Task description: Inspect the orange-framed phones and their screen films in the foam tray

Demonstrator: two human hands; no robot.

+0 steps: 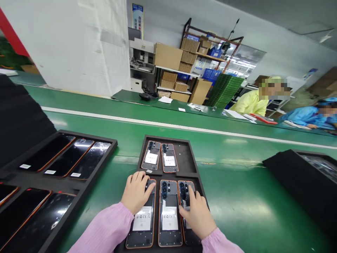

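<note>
A black foam tray [185, 158] lies before me, with orange-edged phones face down in it, their backs showing camera lenses and white labels. My left hand [137, 192] is over the top of the lower-left phone [142, 219], thumb at its right edge and fingers bent along its left side. My right hand [198, 212] spans the lower-right phone [187, 203], thumb at its left edge and fingers over its camera end and right side. Between the hands lies the middle phone [170, 218], untouched. Two more phones, an upper-left one [151, 156] and its neighbour [169, 158], lie in the far row.
At left, another foam tray [92, 172] holds several screen-up phones beside stacked black foam [21, 119]. A black tray stack [297, 186] stands at right on the green bench [237, 175]. Two people sit beyond, one in yellow [250, 100], one in blue [302, 116].
</note>
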